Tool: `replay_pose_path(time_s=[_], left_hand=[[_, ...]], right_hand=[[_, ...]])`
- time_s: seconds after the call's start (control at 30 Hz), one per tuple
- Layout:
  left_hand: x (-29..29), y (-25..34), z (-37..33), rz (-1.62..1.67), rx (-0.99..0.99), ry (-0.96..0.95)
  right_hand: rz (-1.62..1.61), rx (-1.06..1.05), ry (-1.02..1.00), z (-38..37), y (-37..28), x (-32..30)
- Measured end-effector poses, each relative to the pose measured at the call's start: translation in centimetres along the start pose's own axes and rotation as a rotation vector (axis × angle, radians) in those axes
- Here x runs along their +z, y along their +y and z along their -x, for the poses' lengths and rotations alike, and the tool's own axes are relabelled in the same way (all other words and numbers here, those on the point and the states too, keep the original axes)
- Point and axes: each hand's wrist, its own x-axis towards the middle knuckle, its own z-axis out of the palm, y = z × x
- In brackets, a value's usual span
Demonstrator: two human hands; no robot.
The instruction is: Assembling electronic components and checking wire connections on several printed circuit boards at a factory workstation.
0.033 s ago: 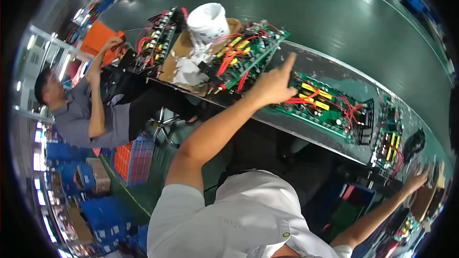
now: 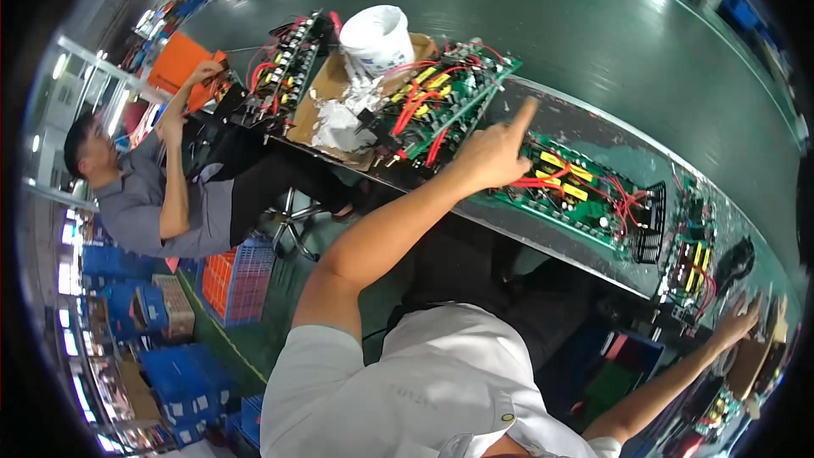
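Note:
My left hand (image 2: pixel 492 155) hovers at the left end of a green circuit board (image 2: pixel 585 195) with yellow parts and red wires. Its index finger points away from me and its thumb stands apart; I see nothing held. The board lies on the dark bench, with a black slotted part (image 2: pixel 651 225) at its right end. To the hand's left, a second board assembly (image 2: pixel 441 97) with red wires is propped up at an angle. Far right, near the picture's rim, my right hand (image 2: pixel 736 324) has its fingers stretched out beside a brown panel (image 2: pixel 749 365); its fingertips are small and blurred.
A white bucket (image 2: pixel 377 41) stands by a cardboard tray (image 2: pixel 305 129) holding white paste-like material. Further left, a co-worker (image 2: pixel 161 203) sits working at an assembly near an orange bin (image 2: pixel 180 68). Another board (image 2: pixel 691 265) and a black coiled cable (image 2: pixel 736 259) lie to the right.
The whole view has shifted slightly, so the bench and boards sit a little further right. Both my hands keep nearly the same pose.

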Motion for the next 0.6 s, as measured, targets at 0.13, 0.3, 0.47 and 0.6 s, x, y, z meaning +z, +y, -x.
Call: replay_pose_path(time_s=[0.13, 0.3, 0.47, 0.6], left_hand=[[1.3, -0.3, -0.9, 0.083, 0.243, 0.116], [0.3, -0.7, -1.0, 0.173, 0.265, 0.149], [-0.7, -1.2, -2.2, 0.285, 0.240, 0.284], [-5.2, -3.6, -4.2, 0.341, 0.328, 0.462]], right_hand=[[-0.658, 0.104, 0.116, 0.4, -15.7, -7.3], [-0.958, 0.103, 0.194, 5.4, -28.8, -9.5], [-1.029, 0.152, 0.252, 11.6, -30.4, -7.7], [-1.135, 0.108, 0.078, 19.1, -27.3, -2.8]])
